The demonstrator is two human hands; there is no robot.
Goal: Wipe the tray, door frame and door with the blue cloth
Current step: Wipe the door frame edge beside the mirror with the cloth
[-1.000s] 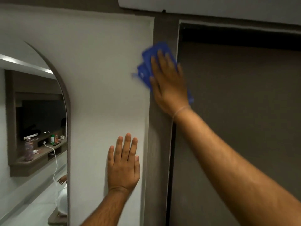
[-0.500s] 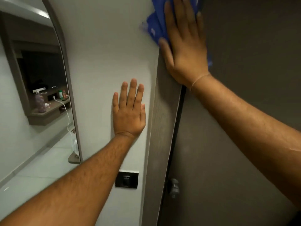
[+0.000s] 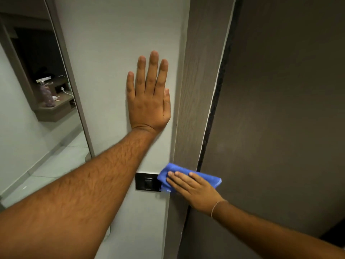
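Note:
My right hand (image 3: pixel 194 189) presses the folded blue cloth (image 3: pixel 209 179) flat against the grey-brown door frame (image 3: pixel 197 90), low down beside the black wall switch (image 3: pixel 146 183). The cloth sticks out past the fingers on both sides. The dark brown door (image 3: pixel 280 109) stands shut to the right of the frame, with a dark gap between them. My left hand (image 3: pixel 149 98) lies flat and empty on the white wall, fingers up, just left of the frame. No tray is in view.
A tall mirror (image 3: pixel 37 109) with a grey rim stands on the left wall and reflects a shelf with small items, a cable and the tiled floor.
My right hand has slid the blue cloth down the door frame from near its top to the level of the wall switch. The view has tilted downward. My left hand stays on the wall.

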